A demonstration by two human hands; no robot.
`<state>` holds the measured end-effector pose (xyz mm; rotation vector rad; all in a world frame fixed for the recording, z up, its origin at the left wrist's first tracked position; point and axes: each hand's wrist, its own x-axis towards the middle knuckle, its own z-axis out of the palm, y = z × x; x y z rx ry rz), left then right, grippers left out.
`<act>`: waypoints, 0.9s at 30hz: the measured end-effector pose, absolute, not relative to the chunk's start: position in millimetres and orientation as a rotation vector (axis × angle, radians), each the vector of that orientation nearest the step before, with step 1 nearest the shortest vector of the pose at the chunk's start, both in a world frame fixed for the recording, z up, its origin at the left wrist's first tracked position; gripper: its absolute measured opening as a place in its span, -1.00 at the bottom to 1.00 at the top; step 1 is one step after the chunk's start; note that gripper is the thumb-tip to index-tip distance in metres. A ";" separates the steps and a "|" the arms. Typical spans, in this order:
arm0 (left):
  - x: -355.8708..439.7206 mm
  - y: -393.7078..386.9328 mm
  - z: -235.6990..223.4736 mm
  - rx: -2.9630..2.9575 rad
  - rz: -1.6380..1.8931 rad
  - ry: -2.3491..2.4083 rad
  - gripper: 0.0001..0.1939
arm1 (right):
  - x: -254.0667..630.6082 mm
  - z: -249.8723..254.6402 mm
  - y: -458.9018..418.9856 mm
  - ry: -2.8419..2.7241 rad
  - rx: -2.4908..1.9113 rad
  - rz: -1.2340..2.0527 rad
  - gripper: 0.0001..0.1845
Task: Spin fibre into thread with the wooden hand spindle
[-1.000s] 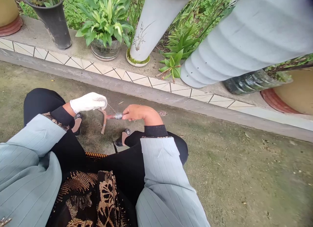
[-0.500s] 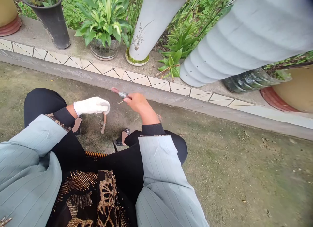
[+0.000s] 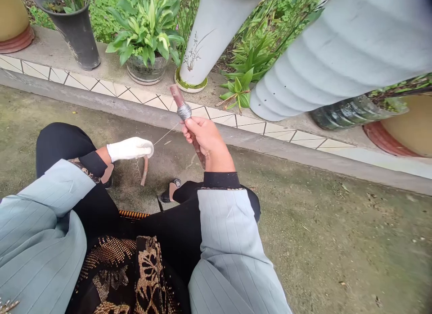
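A white glove [image 3: 123, 151] covers the left hand [image 3: 135, 147]; the right hand [image 3: 204, 136] is bare. Behind each grip sits a black cuff [image 3: 221, 179], then a wide, pale blue-grey pinstriped sleeve [image 3: 229, 224]. Nearer the body than both grips—black trousers [image 3: 178, 226], a gold-patterned black top [image 3: 148, 269]. Beneath—black shoes [image 3: 165, 196].

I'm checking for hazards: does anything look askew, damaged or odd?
One oddity: the left hand is gloved, yet the right hand, gripping the wire-wound stick, is bare. Beside the left hand, loose wire curls dangle untidily and might snag. I see no spill.
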<state>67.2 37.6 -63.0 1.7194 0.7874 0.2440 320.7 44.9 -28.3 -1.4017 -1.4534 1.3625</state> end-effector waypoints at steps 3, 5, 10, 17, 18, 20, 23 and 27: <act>70.2 32.9 -55.4 1.693 0.194 0.706 -0.62 | 324.8 -39.9 53.5 -1.670 -1.894 1.073 -0.71; 68.9 33.2 -51.4 1.675 0.183 0.681 -0.64 | 320.9 -43.9 53.7 -1.968 -2.085 0.919 -0.73; 57.8 43.4 -54.0 1.679 0.360 0.804 -0.65 | 303.5 -37.5 42.5 -2.606 -1.988 1.159 -0.75; 59.7 46.8 -69.2 1.693 0.474 0.883 -0.60 | 298.6 -16.8 26.3 -2.329 -0.944 2.026 -0.79; 63.0 44.2 -69.5 1.673 0.431 0.845 -0.60 | 302.5 -16.0 27.4 -2.133 -0.965 1.920 -0.76; 68.9 38.6 -68.0 1.642 0.321 0.761 -0.60 | 312.6 -17.8 33.6 -1.739 -1.165 1.569 -0.69; 71.9 33.7 -60.9 1.650 0.247 0.729 -0.62 | 325.2 -26.4 45.9 -1.597 -1.633 1.198 -0.70; 64.4 37.3 -52.0 1.731 0.272 0.798 -0.64 | 319.9 -36.9 49.3 -2.067 -2.061 0.855 -0.74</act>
